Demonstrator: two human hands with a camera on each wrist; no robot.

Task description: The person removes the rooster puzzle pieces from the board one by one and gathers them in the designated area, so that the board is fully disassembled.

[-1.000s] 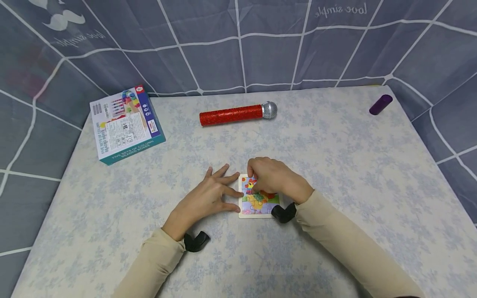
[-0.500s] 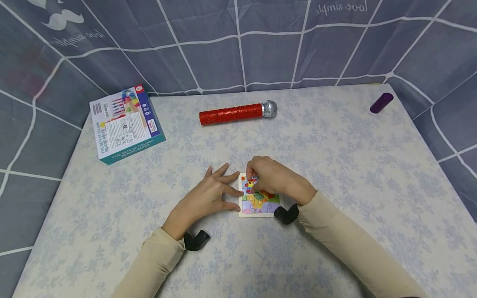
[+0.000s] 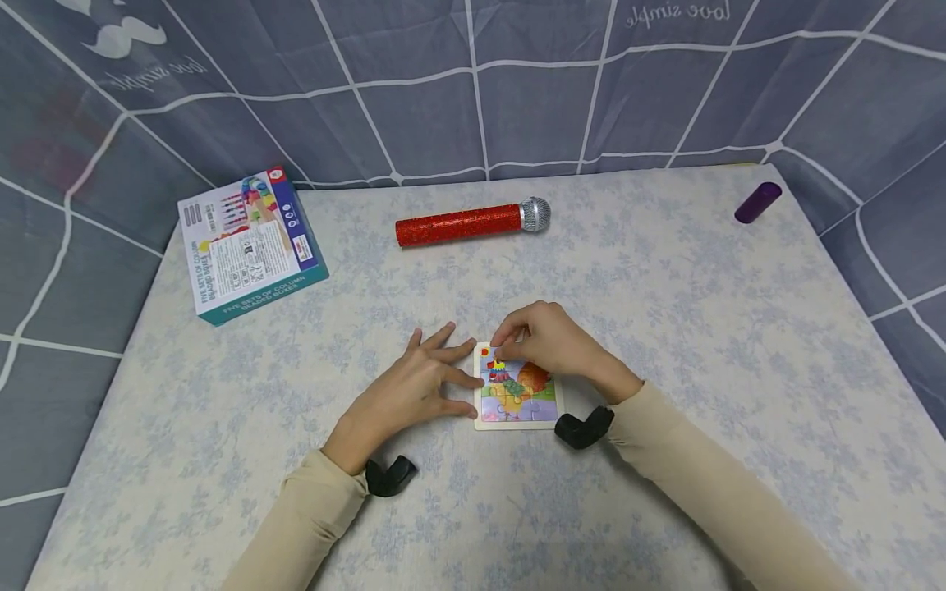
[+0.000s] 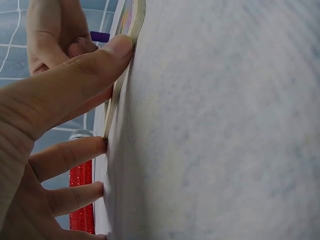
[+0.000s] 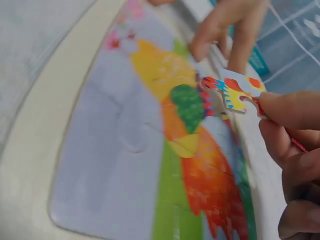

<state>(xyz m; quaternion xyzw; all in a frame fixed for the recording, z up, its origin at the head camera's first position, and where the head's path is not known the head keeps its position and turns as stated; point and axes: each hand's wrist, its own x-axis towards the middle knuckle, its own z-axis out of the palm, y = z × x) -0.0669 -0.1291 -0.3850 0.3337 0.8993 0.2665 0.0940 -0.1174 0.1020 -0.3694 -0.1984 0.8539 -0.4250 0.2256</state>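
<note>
A small jigsaw puzzle of a colourful bird, in a pale frame, lies on the table in front of me. My right hand pinches a puzzle piece between thumb and index finger at the top left of the puzzle. The right wrist view shows this piece raised over the board, tilted, with red, yellow and blue on it. At the frame's left edge my left hand rests with fingers spread. Its thumb touches the side of the frame in the left wrist view.
Behind the puzzle lies a red glittery microphone with a silver head. A teal and white cardboard box is at the back left, and a purple cylinder at the back right. A blue-grey checked curtain hangs behind the table.
My right hand has drawn back slightly up and to the right, lifting the pinched puzzle piece and uncovering more of the picture. My left hand has stayed in place.
</note>
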